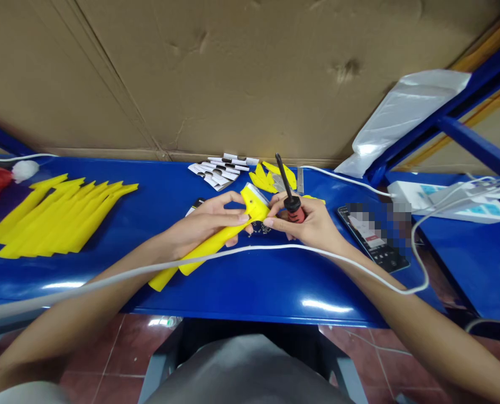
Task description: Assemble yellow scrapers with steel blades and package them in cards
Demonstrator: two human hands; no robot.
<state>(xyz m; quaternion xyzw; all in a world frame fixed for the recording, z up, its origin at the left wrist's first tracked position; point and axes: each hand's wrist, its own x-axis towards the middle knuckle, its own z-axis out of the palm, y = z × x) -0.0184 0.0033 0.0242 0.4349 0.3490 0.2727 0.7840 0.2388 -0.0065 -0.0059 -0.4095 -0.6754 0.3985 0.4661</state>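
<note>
My left hand (199,224) is wrapped round a yellow scraper (256,205), whose head with a pale blade edge tilts up to the right. In my right hand (312,221) is a screwdriver (295,209) with a red and black handle, its dark shaft pointing up and away from the scraper. The right thumb and fingertips also touch the scraper's head. Beneath the left forearm lies a second yellow handle (163,279), its far end hidden. Small dark pieces, perhaps screws (261,227), lie on the table between the hands.
Several yellow scraper handles (60,219) lie in a row at left. White and black strips (220,171) and small yellow parts (266,178) are at the back. A phone (374,238) and a power strip (447,201) sit at right. A white cable (250,248) crosses before my hands.
</note>
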